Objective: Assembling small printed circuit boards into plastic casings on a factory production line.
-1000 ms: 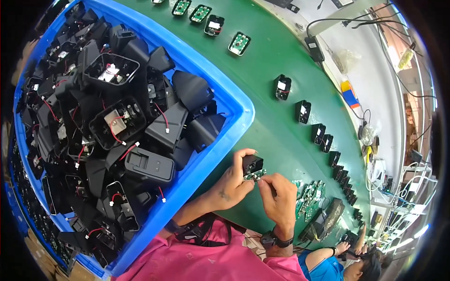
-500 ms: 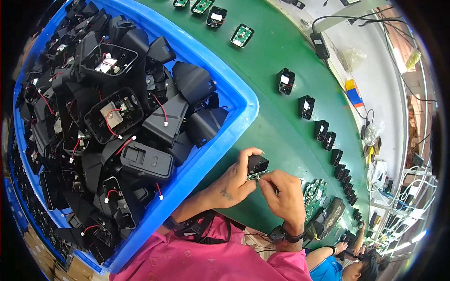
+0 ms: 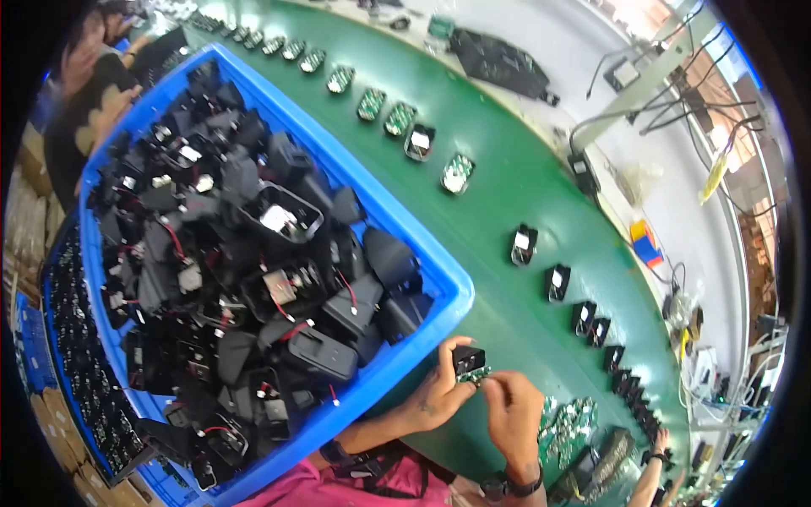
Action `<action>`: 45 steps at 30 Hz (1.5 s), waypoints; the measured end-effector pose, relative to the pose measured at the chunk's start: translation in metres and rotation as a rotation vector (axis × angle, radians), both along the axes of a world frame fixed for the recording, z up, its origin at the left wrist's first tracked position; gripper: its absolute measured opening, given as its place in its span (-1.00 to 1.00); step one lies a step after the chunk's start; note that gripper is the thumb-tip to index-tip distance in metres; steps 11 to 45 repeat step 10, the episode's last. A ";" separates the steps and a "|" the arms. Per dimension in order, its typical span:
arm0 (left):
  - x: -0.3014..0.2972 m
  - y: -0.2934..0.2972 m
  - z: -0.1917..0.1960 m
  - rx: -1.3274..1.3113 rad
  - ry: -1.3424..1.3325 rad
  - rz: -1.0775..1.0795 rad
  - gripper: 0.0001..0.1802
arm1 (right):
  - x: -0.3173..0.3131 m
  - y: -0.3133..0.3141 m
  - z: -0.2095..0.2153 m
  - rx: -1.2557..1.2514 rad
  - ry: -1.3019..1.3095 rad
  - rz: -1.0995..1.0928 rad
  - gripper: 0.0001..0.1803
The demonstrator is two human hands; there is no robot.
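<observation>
My left hand (image 3: 432,397) is closed around a small black plastic housing (image 3: 469,359), just off the near right corner of the blue bin. A green circuit board (image 3: 476,374) shows at the housing's near side, by my left thumb. Right against that board, my right hand (image 3: 514,401) is closed in a pinch; whatever lies between its fingertips is too small to make out. The blue bin (image 3: 414,224) on my left is heaped with black housings (image 3: 321,351), many with red wires and white plugs.
Several loose green circuit boards (image 3: 568,427) lie to the right of my right hand. Housings (image 3: 557,282) stand in a curved row along the green table (image 3: 486,215). A black adapter (image 3: 583,173) hangs at the far edge. A co-worker's hand (image 3: 660,444) reaches in at lower right.
The view has swung left and tilted, so more of the bin and far row shows. My hands sit lower in the picture, still together at the housing and board.
</observation>
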State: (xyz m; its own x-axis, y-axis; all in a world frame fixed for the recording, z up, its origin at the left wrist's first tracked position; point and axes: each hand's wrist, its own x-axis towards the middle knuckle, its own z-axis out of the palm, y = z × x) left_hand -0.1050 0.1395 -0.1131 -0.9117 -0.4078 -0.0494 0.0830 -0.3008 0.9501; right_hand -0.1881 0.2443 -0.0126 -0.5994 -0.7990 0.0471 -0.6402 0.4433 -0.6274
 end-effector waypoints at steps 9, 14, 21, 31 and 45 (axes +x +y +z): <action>-0.068 -0.036 0.040 0.000 0.081 -0.075 -0.37 | -0.068 -0.005 -0.040 -0.322 -0.346 -0.360 -0.85; -0.075 -0.038 0.045 -0.123 0.106 -0.036 -0.35 | -0.076 -0.006 -0.040 -0.363 -0.268 -0.422 -0.85; -0.075 -0.038 0.045 -0.123 0.106 -0.036 -0.35 | -0.076 -0.006 -0.040 -0.363 -0.268 -0.422 -0.85; -0.075 -0.038 0.045 -0.123 0.106 -0.036 -0.35 | -0.076 -0.006 -0.040 -0.363 -0.268 -0.422 -0.85; -0.075 -0.038 0.045 -0.123 0.106 -0.036 -0.35 | -0.076 -0.006 -0.040 -0.363 -0.268 -0.422 -0.85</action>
